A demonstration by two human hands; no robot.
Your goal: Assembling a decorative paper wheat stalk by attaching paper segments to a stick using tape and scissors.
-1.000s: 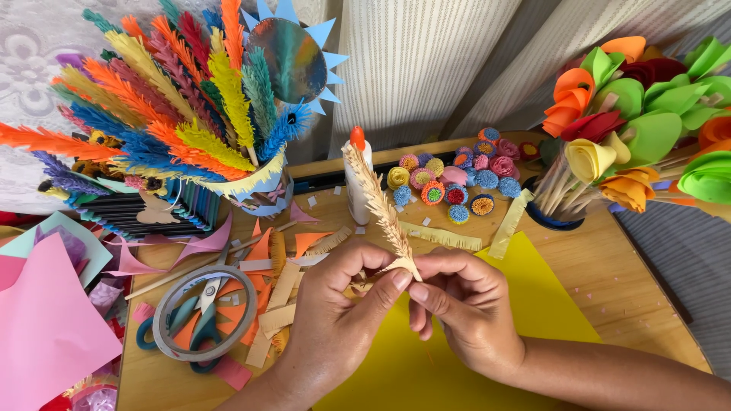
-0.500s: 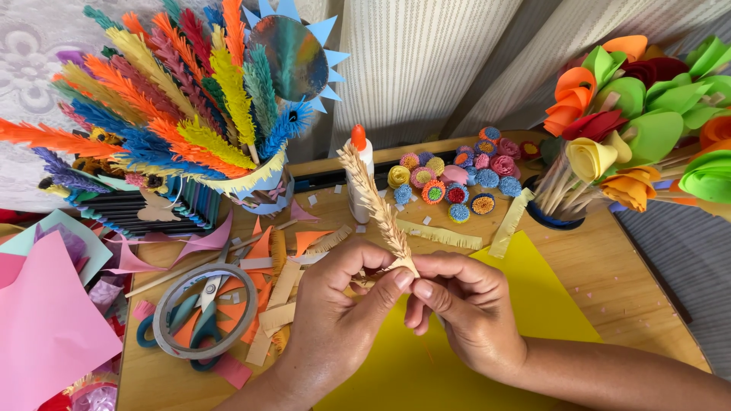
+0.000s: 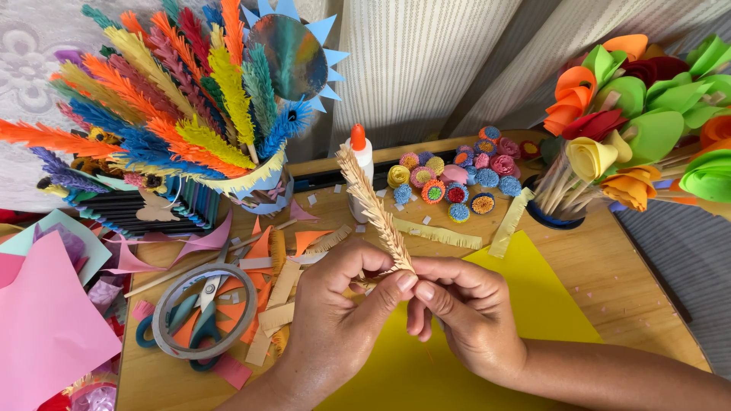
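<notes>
A wooden bench (image 3: 609, 266) is sitting in front of pale striped curtains (image 3: 426, 61), with a lace cloth (image 3: 30, 53) hanging at ten o'clock. A yellow sheet of paper (image 3: 533, 304) is lying on the bench under the person's wrists, and pink paper (image 3: 38, 320) is spilling over the edge at eight o'clock. Orange and tan paper strips (image 3: 278, 281) are littering the wood at nine o'clock, beside scissors (image 3: 202, 320) that are lying inside a roll of tape (image 3: 164, 320).

At eleven o'clock a paper-wrapped cup (image 3: 259, 186) is holding a fan of fringed paper feathers (image 3: 152, 114) in orange, yellow, blue and red, with a blue-spiked disc (image 3: 293, 53) rising behind them. At two o'clock a dark blue pot (image 3: 552, 217) is holding paper flowers (image 3: 632, 122) on wooden sticks, in green, orange, yellow and red. At twelve o'clock a round wooden tray (image 3: 487, 221) is carrying small rolled paper buds (image 3: 457, 179) in many colours, and a white glue bottle (image 3: 362, 164) with an orange cap is standing just beside it.

At the centre, the left hand (image 3: 335, 320) and right hand (image 3: 464, 312) are meeting fingertip to fingertip, both closing in a pinch on the base of a tan fringed paper stalk (image 3: 373, 205). The stalk is tilting up toward eleven o'clock, its tip crossing in front of the glue bottle. The remaining fingers of the right hand are curling loosely inward.
</notes>
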